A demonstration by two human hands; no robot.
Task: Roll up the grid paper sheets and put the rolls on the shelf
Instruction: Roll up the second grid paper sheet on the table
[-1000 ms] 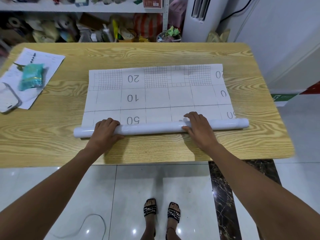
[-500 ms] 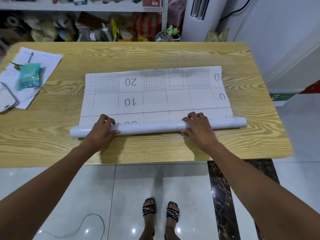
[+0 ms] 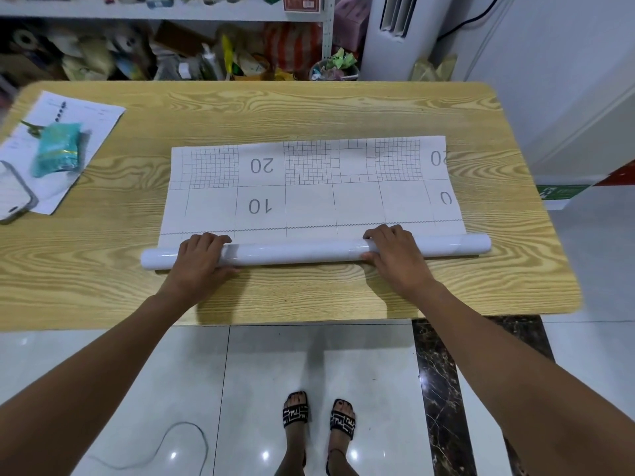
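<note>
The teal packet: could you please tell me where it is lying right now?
In the head view the teal packet lies far left on the table, atop a white printed sheet, just beyond a phone.

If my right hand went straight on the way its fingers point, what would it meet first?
Only the flat grid paper ahead of the right hand; nothing stands on it, so the way looks free.

A light wood-grain table (image 3: 309,108) with rounded corners stands on glossy white floor tiles (image 3: 275,365) that catch small spots of light. A dark marble strip (image 3: 436,389) runs under its right part. Beyond the far edge is a cluttered white shelf (image 3: 171,12), with a white standing air conditioner (image 3: 388,46) and a plain white wall (image 3: 567,63) to its right.
</note>
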